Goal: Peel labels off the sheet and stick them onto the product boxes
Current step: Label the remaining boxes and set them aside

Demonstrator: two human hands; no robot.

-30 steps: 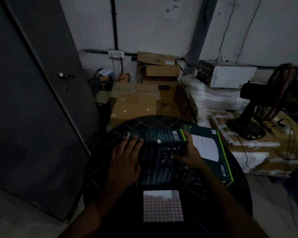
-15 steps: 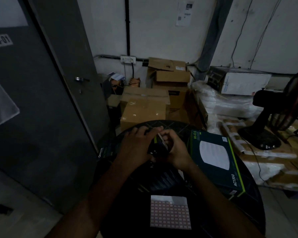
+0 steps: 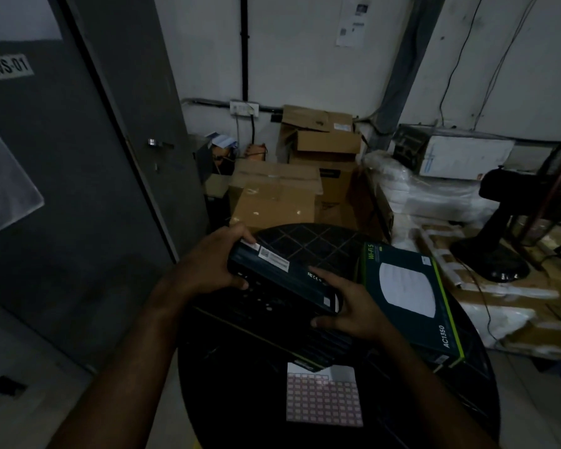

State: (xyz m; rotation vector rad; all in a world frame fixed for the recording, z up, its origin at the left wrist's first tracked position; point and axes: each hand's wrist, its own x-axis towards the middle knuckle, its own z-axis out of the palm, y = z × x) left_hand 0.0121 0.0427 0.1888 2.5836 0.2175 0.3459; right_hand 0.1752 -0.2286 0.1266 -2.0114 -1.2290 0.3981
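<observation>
Currently, your left hand [image 3: 208, 270] and right hand [image 3: 353, 309] each clamp fingers around opposite ends of the tilted product box [image 3: 279, 277]. The label sheet [image 3: 324, 403] lies flat on the table [image 3: 240, 400].

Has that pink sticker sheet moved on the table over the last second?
No. The label sheet lies at the round table's near edge, as before; only the camera shifted.

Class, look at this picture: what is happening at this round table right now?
A person holds a dark product box in both hands, tilted so a narrow side with white barcode labels faces up. The left hand grips its far end and the right hand its near end. The label sheet lies flat on the round black table, nearer the person. A second box, marked AC1350, lies to the right on the table. Neither hand touches the sheet.
</observation>
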